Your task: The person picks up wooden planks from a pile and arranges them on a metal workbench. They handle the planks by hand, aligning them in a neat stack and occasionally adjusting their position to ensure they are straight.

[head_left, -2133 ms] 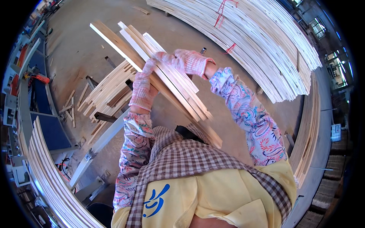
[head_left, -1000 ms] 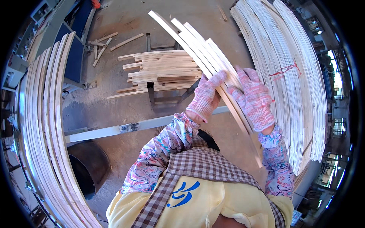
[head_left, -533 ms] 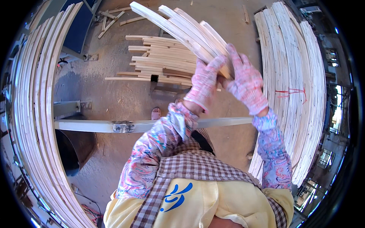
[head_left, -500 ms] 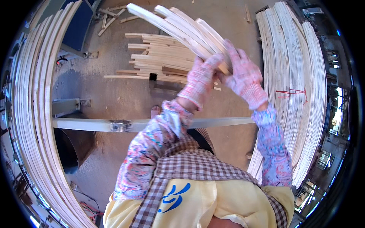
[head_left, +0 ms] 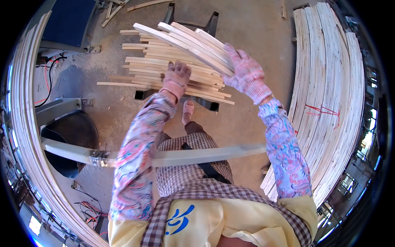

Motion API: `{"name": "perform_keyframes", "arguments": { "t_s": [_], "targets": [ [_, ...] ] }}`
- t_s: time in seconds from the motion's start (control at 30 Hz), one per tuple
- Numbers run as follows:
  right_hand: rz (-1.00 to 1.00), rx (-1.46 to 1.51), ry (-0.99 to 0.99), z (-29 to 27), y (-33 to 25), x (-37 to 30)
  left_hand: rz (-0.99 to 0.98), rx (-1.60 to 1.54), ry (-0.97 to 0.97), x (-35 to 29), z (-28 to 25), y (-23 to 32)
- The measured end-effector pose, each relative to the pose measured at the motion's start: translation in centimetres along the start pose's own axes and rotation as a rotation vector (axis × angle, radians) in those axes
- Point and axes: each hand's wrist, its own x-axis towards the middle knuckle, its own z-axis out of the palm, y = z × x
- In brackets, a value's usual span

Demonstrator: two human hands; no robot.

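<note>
My right hand [head_left: 247,74], in a pink knitted glove, is closed round the near end of a bundle of pale wooden strips [head_left: 193,43]. The bundle slants up and left above a pile of similar strips [head_left: 142,61], whose ends lie unevenly. My left hand [head_left: 177,77], gloved too, is on or just over the near side of that pile. Its fingers are apart and hold nothing. Dark metal supports [head_left: 205,103] carry the pile. Part of the pile is hidden under the bundle.
A large stack of long boards [head_left: 325,94] with a red mark stands at right. Long strips [head_left: 31,123] line the left. A pale metal bar [head_left: 189,156] crosses near my waist. A black tub [head_left: 70,136] and cables [head_left: 90,212] lie at left; loose wood [head_left: 150,5] lies beyond.
My left hand has let go of the bundle and moved left and down to the pile. The right hand still holds the bundle. The view has shifted, showing more of the supports.
</note>
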Motion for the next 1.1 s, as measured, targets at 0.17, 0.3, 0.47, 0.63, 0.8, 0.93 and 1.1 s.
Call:
{"name": "perform_keyframes", "arguments": {
  "t_s": [0.17,0.3,0.47,0.63,0.8,0.93,1.1],
  "targets": [
    [-0.004,-0.065,-0.051,2.0,2.2,-0.7,-0.070,-0.133,-0.231,7.9,7.9,3.1],
    [-0.009,-0.077,-0.162,3.8,2.0,1.6,0.027,-0.234,-0.419,6.7,3.1,1.7],
    [-0.129,-0.094,-0.196,6.8,0.0,6.4,-0.194,-0.432,-0.620,0.1,-6.9,-0.6],
    [-0.143,-0.063,-0.329,8.0,-5.2,7.6,-0.039,-0.507,-0.489,-10.5,-12.6,-1.1],
    [-0.318,0.045,-0.283,13.2,-8.8,6.5,-0.069,-0.561,-0.272,-18.3,-13.4,-1.4],
    [-0.359,0.106,-0.410,15.3,-10.9,6.5,-0.175,-0.587,-0.299,-19.6,-13.3,-1.4],
    [-0.339,0.086,-0.377,16.5,-11.2,7.0,-0.258,-0.625,-0.219,-19.9,-12.2,-1.7]
  ]
}}
